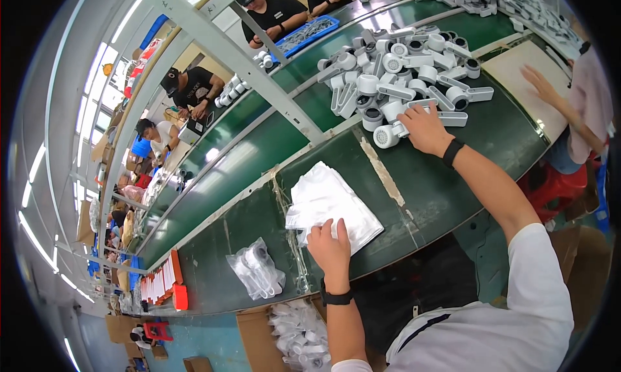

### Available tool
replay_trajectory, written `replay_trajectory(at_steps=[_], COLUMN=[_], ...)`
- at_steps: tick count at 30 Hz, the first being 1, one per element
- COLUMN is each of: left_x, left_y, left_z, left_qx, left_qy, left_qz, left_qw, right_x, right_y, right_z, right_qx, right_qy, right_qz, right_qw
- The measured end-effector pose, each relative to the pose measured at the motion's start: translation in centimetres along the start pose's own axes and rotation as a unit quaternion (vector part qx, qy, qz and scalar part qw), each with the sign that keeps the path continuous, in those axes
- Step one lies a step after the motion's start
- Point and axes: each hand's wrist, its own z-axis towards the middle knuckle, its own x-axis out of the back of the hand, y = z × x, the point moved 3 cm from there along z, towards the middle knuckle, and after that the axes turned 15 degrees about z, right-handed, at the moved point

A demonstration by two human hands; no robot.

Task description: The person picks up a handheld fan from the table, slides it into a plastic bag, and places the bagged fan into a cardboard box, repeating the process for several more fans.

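Head view: the person sits at a long green tabletop (453,178), a belt-like surface that runs away toward the upper left, with both forearms coming in from the lower edge.

The left hand (330,241) lies near the tabletop's near edge, fingers curled over the near end of a stack of clear plastic bags (326,204). It seems to be pinching or peeling the top bag, though how firm the hold is cannot be told.

The right hand (424,127) reaches out toward the far side, to the near edge of a big pile of white handheld fans (401,68). Its fingers are bent down over the handle of one white fan (388,136) whose round head lies clear of the pile on the green surface. The hand touches it, and looks partly closed around the handle; a full grasp cannot be confirmed.

To the left of the stack, near the tabletop's near edge, lies a sealed bag of finished fans (257,268), and a cardboard box (291,336) below the edge holds more bagged ones.

By my reading the step in hand is picking: one fan and one bag, each by its own hand. The next move would call for separating a single bag, opening its mouth, and bringing the fan across to it, head or handle first.

A co-worker's hand (540,81) is over a pale board at the far right.
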Motion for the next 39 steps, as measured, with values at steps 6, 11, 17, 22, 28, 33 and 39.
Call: replay_trajectory(at_steps=[6,11,17,22,28,33,39], left_x=[-1.4,-0.1,2.0,2.8,2.3,2.7,1.8], left_y=[-0.9,-0.9,0.2,2.4,4.5,3.7,3.4], left_z=[0.7,1.1,-0.3,-2.8,-5.0,-5.0,-5.3], left_qx=[-0.004,0.005,0.049,0.152,0.187,0.227,0.308], left_qy=[-0.085,-0.029,-0.057,-0.127,-0.153,-0.149,-0.148], left_qz=[0.037,-0.05,-0.207,-0.363,-0.501,-0.541,-0.715], left_qw=[0.996,0.998,0.975,0.911,0.831,0.796,0.61], right_x=[3.7,4.7,3.6,3.5,1.7,2.3,1.6], right_y=[-3.9,-6.5,-10.8,-15.3,-18.3,-17.8,-16.6], right_z=[-2.1,-6.7,-12.1,-13.5,-13.3,-12.8,-13.3], right_qx=[-0.014,-0.117,-0.221,-0.258,-0.26,-0.306,-0.298], right_qy=[0.047,0.015,-0.072,-0.068,-0.031,0.037,0.036], right_qz=[0.195,0.474,0.692,0.776,0.771,0.766,0.767], right_qw=[0.98,0.873,0.684,0.572,0.58,0.564,0.567])
